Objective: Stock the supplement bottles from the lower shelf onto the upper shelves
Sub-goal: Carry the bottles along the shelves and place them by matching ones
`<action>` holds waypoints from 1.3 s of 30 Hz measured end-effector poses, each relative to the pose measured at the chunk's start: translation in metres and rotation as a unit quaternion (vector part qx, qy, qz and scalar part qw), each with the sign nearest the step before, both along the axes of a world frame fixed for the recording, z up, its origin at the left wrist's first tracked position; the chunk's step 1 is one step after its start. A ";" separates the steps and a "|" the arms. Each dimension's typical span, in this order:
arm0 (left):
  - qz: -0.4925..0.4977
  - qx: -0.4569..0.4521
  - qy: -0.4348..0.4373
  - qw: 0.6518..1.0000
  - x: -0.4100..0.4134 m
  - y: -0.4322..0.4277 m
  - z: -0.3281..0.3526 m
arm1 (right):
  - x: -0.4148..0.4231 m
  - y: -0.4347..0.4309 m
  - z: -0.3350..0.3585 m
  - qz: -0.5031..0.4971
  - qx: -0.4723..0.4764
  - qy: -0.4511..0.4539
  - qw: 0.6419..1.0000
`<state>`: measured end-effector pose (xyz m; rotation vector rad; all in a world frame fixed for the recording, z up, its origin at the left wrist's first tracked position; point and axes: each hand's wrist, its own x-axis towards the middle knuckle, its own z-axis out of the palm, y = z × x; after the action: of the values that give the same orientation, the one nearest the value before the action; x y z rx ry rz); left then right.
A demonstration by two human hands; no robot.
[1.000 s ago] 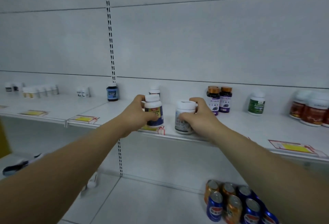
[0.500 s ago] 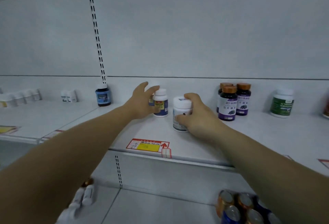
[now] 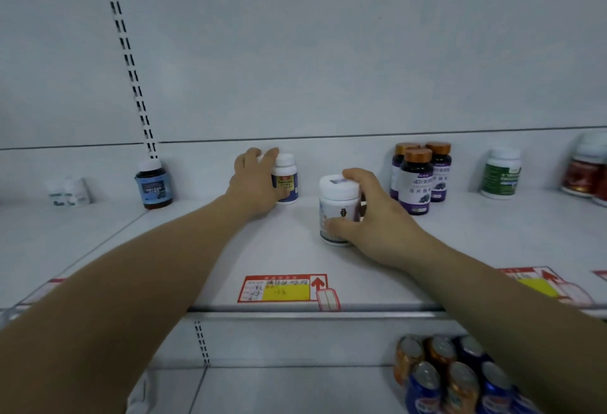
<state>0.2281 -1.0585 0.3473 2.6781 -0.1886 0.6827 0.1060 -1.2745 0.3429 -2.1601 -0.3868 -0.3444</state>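
- Gripping the small bottle (image 3: pixel 286 180) in the left hand (image 3: pixel 256 180), fingers curled round its side; upright near the back of the upper shelf (image 3: pixel 230 249).
- Clasping the wide white bottle (image 3: pixel 338 206) in the right hand (image 3: pixel 371 216), thumb low on the label, fingers over the cap; upright mid-shelf, left of the purple bottles (image 3: pixel 417 180) and apart from them.
- Probably light, stiff plastic, smooth enough to slip; unlikely to break, apt to topple if nudged.
- Best held round the body below the cap, not by the lid alone.
- Worth letting go only once seated flat.
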 end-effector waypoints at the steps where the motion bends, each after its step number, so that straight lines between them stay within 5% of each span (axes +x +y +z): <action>1: 0.017 0.014 0.014 1.000 -0.003 0.000 0.002 | -0.001 0.001 0.000 0.001 -0.003 0.003 1.000; 3: 0.040 0.036 0.011 0.999 -0.014 -0.001 0.010 | -0.002 0.001 0.003 -0.005 -0.017 -0.003 1.000; 6: -0.051 -0.023 -0.047 0.997 -0.039 -0.007 0.019 | -0.007 -0.001 0.010 -0.028 -0.010 -0.006 1.000; 9: -0.169 -0.128 0.063 0.975 -0.073 -0.024 0.026 | -0.012 -0.008 0.018 -0.045 0.021 0.004 0.999; 13: -0.296 -0.267 0.265 0.878 -0.109 -0.060 0.038 | -0.026 -0.025 0.028 -0.057 0.095 0.014 0.994; 19: -0.418 -0.379 0.279 0.777 -0.145 -0.140 0.049 | -0.075 -0.077 0.031 -0.089 0.120 -0.044 0.988; 31: -0.504 -0.362 0.280 0.732 -0.230 -0.437 0.052 | -0.209 -0.369 0.012 -0.284 0.000 0.007 0.959; 39: -0.502 -0.337 0.293 0.741 -0.257 -0.619 0.047 | -0.264 -0.546 0.005 -0.321 -0.056 0.058 0.944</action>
<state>-0.0289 -1.6775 0.3948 1.5752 -0.9058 -0.3927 -0.1585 -1.8204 0.3476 -2.3628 0.3922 -0.5590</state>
